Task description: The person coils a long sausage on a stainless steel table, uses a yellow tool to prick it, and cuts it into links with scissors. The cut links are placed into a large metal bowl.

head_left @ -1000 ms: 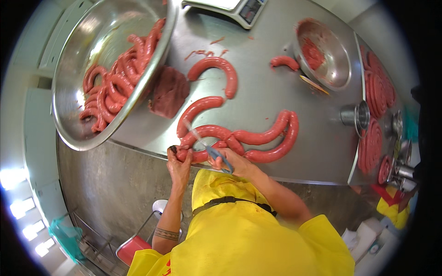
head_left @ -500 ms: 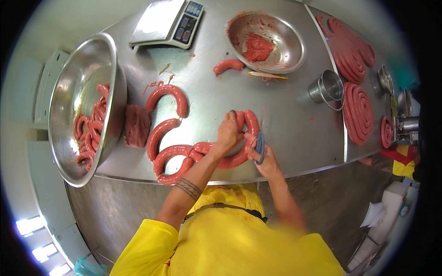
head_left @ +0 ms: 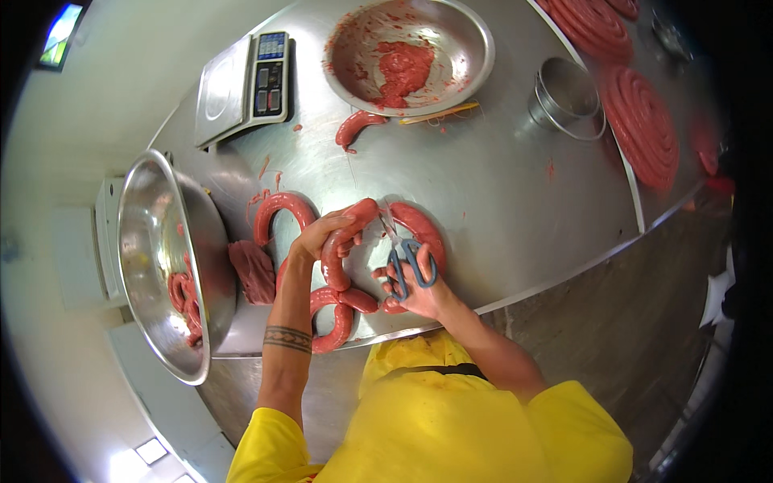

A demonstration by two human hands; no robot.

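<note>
My left hand [head_left: 324, 235] is closed around a raw red sausage [head_left: 334, 262], lifting its upper end off the metal table. In my right hand [head_left: 420, 291] is a pair of scissors [head_left: 413, 256] with dark blue-grey handles, fingers in the loops. Its blades point up between the held sausage's end and a curved sausage [head_left: 423, 229] to the right. Whether the blades touch either one I cannot tell. More linked sausages [head_left: 332, 330] lie below the left hand, and another curved sausage [head_left: 283, 211] rests farther left, partly behind my forearm.
A large steel bowl [head_left: 211, 266] with sausages stands at left beside a dark red cloth [head_left: 253, 272]. At the back are a scale [head_left: 245, 84], a bowl [head_left: 477, 60] of red meat and a short sausage [head_left: 357, 127]. A metal pail [head_left: 564, 95] and coiled sausage [head_left: 640, 121] are at right.
My view has turned. The left hand has raised a sausage end and moved left. The scissors have swung from beside the sausages to point upward between two ends.
</note>
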